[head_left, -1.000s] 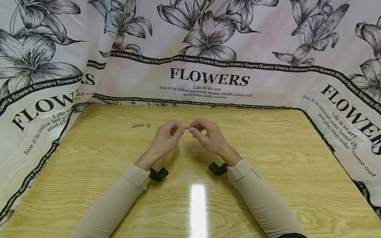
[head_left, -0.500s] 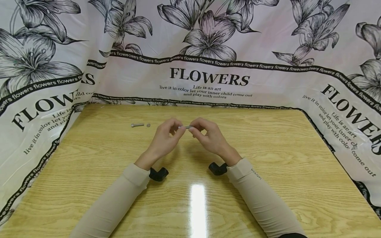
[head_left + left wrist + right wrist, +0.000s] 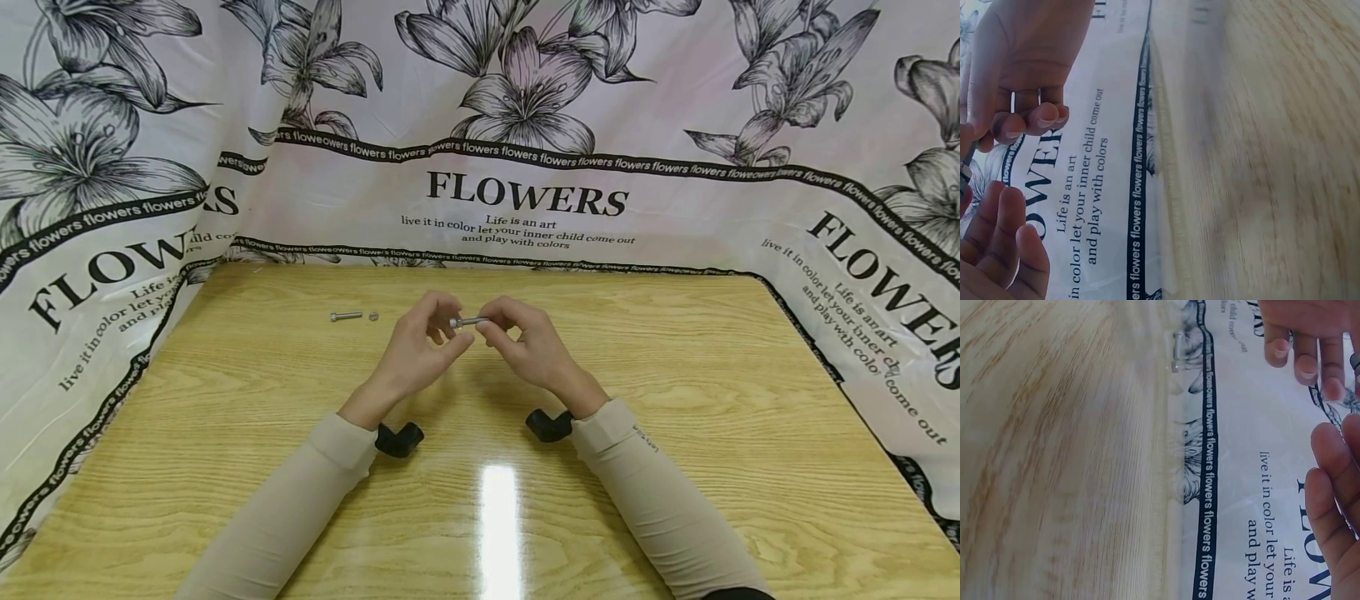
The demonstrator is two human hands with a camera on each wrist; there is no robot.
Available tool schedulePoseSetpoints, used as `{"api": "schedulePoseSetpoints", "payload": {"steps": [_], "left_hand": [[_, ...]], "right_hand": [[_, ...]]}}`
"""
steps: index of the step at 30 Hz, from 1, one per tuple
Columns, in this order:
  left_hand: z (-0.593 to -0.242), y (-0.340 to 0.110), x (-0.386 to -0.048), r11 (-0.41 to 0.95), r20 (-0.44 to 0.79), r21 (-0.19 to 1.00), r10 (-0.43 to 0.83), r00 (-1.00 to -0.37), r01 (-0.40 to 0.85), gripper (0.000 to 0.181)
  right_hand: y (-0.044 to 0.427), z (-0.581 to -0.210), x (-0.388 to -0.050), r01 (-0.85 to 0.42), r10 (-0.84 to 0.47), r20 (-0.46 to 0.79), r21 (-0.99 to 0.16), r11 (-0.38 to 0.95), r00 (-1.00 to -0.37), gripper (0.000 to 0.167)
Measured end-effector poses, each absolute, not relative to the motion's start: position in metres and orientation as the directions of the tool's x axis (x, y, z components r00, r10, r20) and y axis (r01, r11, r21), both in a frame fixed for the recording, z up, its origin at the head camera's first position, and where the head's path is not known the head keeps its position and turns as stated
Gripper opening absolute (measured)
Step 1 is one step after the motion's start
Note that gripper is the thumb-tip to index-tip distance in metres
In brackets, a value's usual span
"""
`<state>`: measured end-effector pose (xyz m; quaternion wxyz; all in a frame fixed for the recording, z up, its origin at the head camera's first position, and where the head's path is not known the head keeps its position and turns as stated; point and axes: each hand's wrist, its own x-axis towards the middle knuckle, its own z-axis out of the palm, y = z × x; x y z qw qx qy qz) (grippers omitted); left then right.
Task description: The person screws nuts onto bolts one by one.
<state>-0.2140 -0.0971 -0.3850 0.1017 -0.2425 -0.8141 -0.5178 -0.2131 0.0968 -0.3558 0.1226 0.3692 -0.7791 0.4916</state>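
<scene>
In the head view, the right hand (image 3: 532,346) pinches the shank end of a silver bolt (image 3: 471,321) between thumb and index finger, holding it level above the table. Beside the bolt's head is the left hand (image 3: 420,346), its thumb parted from the index finger and lying below the bolt. Whether a left fingertip touches the head cannot be told. The left wrist view shows the left hand's fingers (image 3: 1007,219) low at the left edge, with part of the metal (image 3: 965,172) near them. Loosely bent fingers (image 3: 1325,494) of the right hand appear in its wrist view.
A second bolt (image 3: 347,316) and a small nut (image 3: 373,316) lie on the wooden table (image 3: 262,367), left of the hands. Printed floral cloth (image 3: 525,204) stands around the back and sides. Black curved pieces (image 3: 400,440) stick out at both wrists.
The left thumb has moved away from the index finger, exposing the bolt's head, which the left fingers covered before. The right hand keeps its pinch in nearly the same place.
</scene>
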Motion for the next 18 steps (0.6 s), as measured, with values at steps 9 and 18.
{"api": "schedulePoseSetpoints", "payload": {"steps": [9,18], "left_hand": [[-0.3841,-0.0968,-0.2151,0.312,0.495,0.762,0.285,-0.821,0.568,0.014],[-0.3837,-0.0975,-0.2135,0.379,0.398,0.797,0.257,-0.881,0.47,0.02]], "right_hand": [[0.0968,-0.3553,-0.2128,-0.689,-0.455,0.545,-0.681,0.249,-0.704,0.004],[0.0962,-0.3583,-0.2141,-0.71,-0.462,0.566,-0.662,0.238,-0.683,0.003]]}}
